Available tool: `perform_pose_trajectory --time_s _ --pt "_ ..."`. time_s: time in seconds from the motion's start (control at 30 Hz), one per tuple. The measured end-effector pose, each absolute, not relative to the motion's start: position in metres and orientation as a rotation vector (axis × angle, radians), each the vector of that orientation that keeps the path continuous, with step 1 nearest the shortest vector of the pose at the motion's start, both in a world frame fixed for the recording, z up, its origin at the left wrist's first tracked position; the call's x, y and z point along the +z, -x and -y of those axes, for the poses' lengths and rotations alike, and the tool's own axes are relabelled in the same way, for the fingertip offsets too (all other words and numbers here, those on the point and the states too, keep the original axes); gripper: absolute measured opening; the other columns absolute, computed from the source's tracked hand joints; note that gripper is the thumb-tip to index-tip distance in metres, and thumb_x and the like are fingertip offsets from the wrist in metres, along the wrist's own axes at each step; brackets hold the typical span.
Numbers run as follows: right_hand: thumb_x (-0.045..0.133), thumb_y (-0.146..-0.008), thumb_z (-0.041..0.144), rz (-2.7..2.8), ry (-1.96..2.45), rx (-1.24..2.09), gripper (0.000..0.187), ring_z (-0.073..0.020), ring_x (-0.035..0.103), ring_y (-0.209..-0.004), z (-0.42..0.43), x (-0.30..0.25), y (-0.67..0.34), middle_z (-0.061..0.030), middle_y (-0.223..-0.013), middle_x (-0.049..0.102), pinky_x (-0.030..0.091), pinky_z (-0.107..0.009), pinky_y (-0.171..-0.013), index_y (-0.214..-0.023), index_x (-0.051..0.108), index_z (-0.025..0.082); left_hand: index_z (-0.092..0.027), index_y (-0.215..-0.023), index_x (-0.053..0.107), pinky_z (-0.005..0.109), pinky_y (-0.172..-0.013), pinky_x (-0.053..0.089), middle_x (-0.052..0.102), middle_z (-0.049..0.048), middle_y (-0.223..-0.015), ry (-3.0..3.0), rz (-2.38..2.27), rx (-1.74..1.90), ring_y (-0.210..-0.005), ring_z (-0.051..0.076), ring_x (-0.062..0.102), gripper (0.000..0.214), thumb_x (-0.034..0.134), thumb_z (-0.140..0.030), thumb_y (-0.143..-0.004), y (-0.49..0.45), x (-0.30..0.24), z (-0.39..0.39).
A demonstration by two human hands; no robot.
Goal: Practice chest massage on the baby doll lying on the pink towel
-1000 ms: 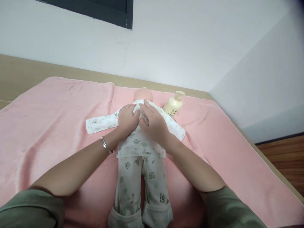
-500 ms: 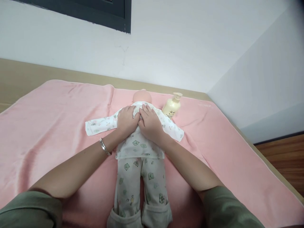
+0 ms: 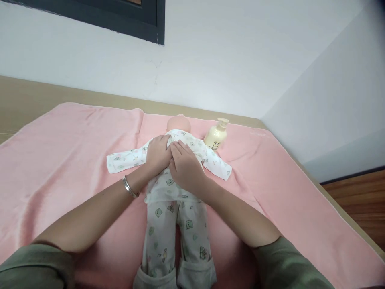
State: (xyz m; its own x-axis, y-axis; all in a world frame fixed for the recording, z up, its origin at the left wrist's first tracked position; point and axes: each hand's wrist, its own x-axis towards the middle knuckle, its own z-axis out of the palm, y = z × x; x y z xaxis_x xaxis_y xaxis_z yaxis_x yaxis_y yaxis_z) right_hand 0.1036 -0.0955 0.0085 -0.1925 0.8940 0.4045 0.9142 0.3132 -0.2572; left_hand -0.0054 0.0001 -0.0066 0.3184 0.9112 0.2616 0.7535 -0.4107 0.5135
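A baby doll [image 3: 178, 123] lies on a pink blanket [image 3: 75, 160], its bare head toward the wall and its arms spread. It wears a white printed top [image 3: 168, 186] and matching trousers [image 3: 161, 233] with turned-up cuffs. My left hand [image 3: 158, 154] rests on the left part of the doll's upper torso, fingers extended over the cloth. My right hand [image 3: 185, 164] lies on the torso's right part, fingers stretched out and its fingertips touching the left hand. Neither hand grips anything. A bracelet [image 3: 130, 186] circles my left wrist.
A pale yellow pump bottle [image 3: 217, 134] stands on the blanket beside the doll's right-hand sleeve. Behind the blanket runs a wooden surface edge [image 3: 120, 98] against a white wall [image 3: 216, 60]. A dark frame [image 3: 150, 30] is at the top left.
My right hand has slid slightly down and left on the doll's torso, closer against my left hand. The doll and bottle keep their places on the blanket.
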Motion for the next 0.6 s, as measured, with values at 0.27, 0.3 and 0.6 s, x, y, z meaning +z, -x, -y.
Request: perform_pose_trajectory --time_s 0.27,0.3,0.6 --pt "0.036 -0.102 0.022 2.008 1.190 -0.029 0.044 -0.0201 0.066 -0.132 0.116 0.073 -0.134 -0.0066 -0.135 0.074 0.054 -0.042 -0.118 -0.129 0.070 0.020 -0.018 -0.121 0.069 0.041 -0.108 0.053 0.070 0.0111 -0.132 -2.007 -1.202 1.005 -0.127 0.027 0.063 0.041 0.042 -0.035 -0.095 -0.011 0.038 0.008" --pt "0.037 -0.102 0.022 1.948 1.205 -0.071 0.043 -0.0204 0.066 -0.133 0.116 0.079 -0.143 -0.0065 -0.137 0.073 0.053 -0.042 -0.119 -0.131 0.069 0.021 -0.019 -0.122 0.069 0.040 -0.109 0.054 0.069 0.0096 -0.135 -1.929 -1.097 1.044 -0.130 0.026 0.062 0.042 0.039 -0.035 -0.097 -0.019 0.046 0.012" --pt "0.043 -0.098 0.028 1.550 1.563 -0.121 0.055 -0.0322 0.037 -0.158 0.067 0.070 -0.236 -0.0133 -0.168 0.042 0.039 -0.064 -0.125 -0.152 0.052 0.020 -0.018 -0.152 0.052 0.049 -0.099 0.058 0.067 0.0192 -0.138 -1.560 -0.846 0.723 -0.136 0.030 0.063 0.078 -0.004 -0.045 -0.106 -0.099 0.096 0.007"
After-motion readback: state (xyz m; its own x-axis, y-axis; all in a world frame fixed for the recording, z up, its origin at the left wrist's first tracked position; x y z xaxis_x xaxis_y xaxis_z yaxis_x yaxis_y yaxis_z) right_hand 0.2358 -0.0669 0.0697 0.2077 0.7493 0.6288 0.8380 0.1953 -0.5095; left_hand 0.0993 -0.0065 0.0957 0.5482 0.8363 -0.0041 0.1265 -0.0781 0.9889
